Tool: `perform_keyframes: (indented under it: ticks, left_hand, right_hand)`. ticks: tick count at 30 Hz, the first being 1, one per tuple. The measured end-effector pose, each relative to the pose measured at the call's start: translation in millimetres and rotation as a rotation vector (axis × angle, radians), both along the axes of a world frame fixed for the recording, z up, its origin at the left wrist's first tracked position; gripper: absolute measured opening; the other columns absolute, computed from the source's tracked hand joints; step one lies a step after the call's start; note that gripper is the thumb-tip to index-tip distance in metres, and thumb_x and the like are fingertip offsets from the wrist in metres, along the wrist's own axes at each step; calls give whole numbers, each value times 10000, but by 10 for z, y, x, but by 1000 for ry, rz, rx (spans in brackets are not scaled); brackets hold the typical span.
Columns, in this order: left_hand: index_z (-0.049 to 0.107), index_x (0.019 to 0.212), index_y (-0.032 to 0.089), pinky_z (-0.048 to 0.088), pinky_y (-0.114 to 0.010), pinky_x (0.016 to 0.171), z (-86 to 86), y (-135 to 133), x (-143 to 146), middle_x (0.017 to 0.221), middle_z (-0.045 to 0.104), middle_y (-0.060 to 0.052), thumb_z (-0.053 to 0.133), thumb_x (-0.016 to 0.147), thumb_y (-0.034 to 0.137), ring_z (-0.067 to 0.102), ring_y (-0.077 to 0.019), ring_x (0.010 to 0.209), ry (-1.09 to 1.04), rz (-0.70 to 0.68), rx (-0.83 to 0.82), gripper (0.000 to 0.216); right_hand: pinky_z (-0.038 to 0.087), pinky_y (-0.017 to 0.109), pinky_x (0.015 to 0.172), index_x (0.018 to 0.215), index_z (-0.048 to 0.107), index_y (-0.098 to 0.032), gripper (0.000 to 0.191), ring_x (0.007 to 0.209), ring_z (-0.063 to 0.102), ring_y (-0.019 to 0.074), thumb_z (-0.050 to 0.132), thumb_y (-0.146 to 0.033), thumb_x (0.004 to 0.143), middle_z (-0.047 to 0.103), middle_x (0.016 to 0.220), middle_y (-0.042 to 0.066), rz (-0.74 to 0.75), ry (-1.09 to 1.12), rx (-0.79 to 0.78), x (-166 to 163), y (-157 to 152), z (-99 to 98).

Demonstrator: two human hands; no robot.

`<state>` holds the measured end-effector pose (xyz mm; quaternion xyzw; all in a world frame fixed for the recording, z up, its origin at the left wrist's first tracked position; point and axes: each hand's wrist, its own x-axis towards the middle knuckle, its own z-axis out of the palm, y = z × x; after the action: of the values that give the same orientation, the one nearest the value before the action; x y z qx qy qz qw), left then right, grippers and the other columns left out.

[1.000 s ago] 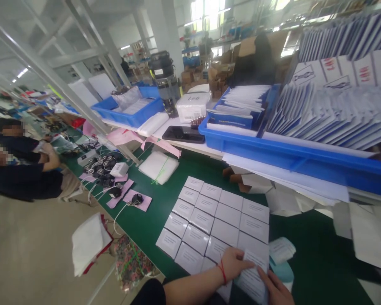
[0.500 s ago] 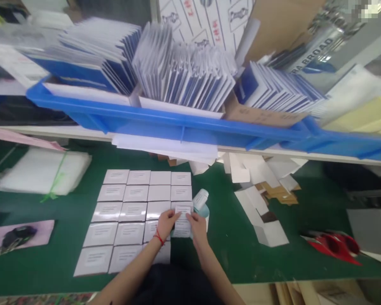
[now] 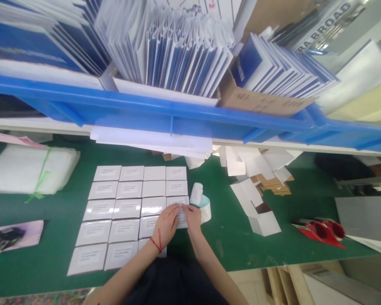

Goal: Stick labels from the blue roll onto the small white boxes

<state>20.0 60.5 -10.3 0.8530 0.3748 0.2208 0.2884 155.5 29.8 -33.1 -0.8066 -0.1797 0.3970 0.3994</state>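
Observation:
Rows of flat white boxes, most with a printed label on top, lie side by side on the green table. At the right-hand column, my left hand, with a red string at its wrist, has its fingers together and its tips at a white label. Close against it, my right hand pinches at the same spot. A strip of printed labels shows between and below the hands; my fingers partly cover it. Just right of them is a label roll with looping teal-backed tape.
Blue bins of upright blue-and-white booklets stand on a shelf above the table. Unfolded white cartons and red-handled scissors lie to the right. Leftward are a tied stack of white sheets and a black object on pink material.
My hands have drawn closer together, their fingertips now meeting over the label strip. The view has shifted, bringing the shelf bins nearer.

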Motion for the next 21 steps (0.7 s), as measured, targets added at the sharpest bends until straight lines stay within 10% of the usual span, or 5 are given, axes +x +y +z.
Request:
perform_keyframes:
  ticks: [21]
  left_hand:
    - [448, 1417, 134, 447, -492, 1126, -318, 15, 73, 1454, 514, -144, 366, 773, -39, 420, -218, 1401, 47, -185, -7, 671]
  right_hand:
    - [412, 307, 607, 680, 748, -148, 346, 613, 577, 198, 493, -365, 771, 725, 665, 85, 76, -136, -76, -45, 33, 27]
